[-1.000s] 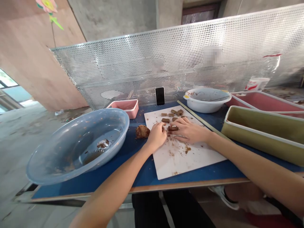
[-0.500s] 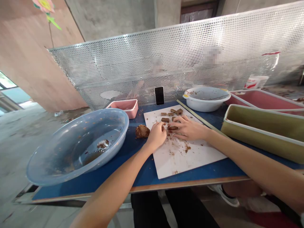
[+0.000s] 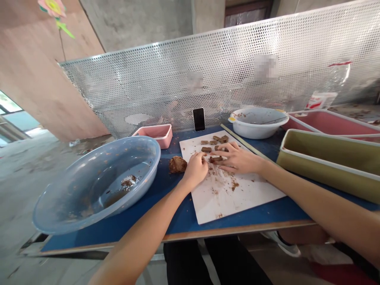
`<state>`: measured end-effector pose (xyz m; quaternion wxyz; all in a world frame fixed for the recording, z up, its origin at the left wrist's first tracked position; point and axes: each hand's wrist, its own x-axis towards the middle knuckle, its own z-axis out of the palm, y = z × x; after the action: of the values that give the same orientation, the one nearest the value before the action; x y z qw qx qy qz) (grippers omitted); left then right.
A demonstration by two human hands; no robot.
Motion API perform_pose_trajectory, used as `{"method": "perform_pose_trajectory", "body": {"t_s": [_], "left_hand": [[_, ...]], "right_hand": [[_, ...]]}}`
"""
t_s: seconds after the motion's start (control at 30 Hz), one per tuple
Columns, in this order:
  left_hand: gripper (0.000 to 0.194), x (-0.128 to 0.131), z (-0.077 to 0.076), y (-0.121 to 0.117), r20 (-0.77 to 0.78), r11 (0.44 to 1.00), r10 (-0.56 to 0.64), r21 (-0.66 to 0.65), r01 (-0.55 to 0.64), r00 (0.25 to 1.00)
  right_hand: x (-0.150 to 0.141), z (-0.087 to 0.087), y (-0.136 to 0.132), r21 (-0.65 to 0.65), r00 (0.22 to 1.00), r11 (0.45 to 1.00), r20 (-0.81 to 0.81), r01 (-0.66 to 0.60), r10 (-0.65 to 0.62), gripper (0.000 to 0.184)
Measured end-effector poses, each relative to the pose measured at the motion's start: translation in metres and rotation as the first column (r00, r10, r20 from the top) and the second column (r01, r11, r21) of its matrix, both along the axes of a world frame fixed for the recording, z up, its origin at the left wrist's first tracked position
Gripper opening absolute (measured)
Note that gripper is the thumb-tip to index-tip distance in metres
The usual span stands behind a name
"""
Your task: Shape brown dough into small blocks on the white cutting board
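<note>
On a white board (image 3: 237,194) lie several small brown clay-like blocks (image 3: 206,149), with crumbs and smears around them. My left hand (image 3: 196,170) rests at the board's left side, fingers curled; a bit of brown shows by the fingertips, but what they hold is mostly hidden. Fingers spread, my right hand (image 3: 239,159) lies low over the board, its fingertips around and beside one brown block (image 3: 215,158). Just left of my left hand sits a larger rough brown lump (image 3: 177,164) on the blue table.
A big blue basin (image 3: 74,190) with murky water stands left. Behind are a small pink tub (image 3: 163,138) and a phone (image 3: 199,119) against a perforated metal screen (image 3: 154,87). To the right are a pale stick (image 3: 249,145), a white basin (image 3: 258,128) and a green trough (image 3: 329,166).
My right hand has shifted slightly right and its fingers have spread off the brown block, showing more of it. The left hand stays nearly still.
</note>
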<state>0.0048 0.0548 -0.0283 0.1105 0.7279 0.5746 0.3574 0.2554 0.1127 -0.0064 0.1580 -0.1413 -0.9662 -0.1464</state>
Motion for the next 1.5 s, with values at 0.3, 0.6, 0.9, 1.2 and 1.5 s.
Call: {"method": "perform_pose_trajectory", "body": {"t_s": [0.3, 0.6, 0.9, 1.2, 1.5], "left_hand": [[0.038, 0.000, -0.001, 0.001, 0.005, 1.000, 0.006, -0.003, -0.006, 1.000], [0.036, -0.001, 0.000, 0.001, 0.022, 1.000, -0.007, -0.016, 0.007, 1.000], [0.041, 0.000, 0.003, 0.001, -0.029, 0.998, 0.044, -0.046, -0.045, 0.999], [0.041, 0.001, 0.002, 0.001, -0.050, 0.999, 0.033, -0.035, -0.035, 0.998], [0.041, -0.003, -0.004, 0.006, -0.008, 0.999, 0.024, 0.021, -0.024, 1.000]], "right_hand": [[0.002, 0.003, -0.001, 0.023, 0.998, 0.999, -0.045, -0.040, 0.041, 0.038], [0.010, 0.002, 0.007, -0.136, 0.913, 0.968, -0.326, 0.211, -0.245, 0.032], [-0.013, -0.021, 0.006, -0.289, 0.875, 0.884, -0.215, 0.368, -0.434, 0.051], [-0.024, -0.020, 0.004, -0.329, 0.851, 0.852, -0.204, 0.406, -0.484, 0.038], [0.008, -0.009, 0.015, -0.273, 0.905, 0.916, -0.227, 0.295, -0.359, 0.034]]}}
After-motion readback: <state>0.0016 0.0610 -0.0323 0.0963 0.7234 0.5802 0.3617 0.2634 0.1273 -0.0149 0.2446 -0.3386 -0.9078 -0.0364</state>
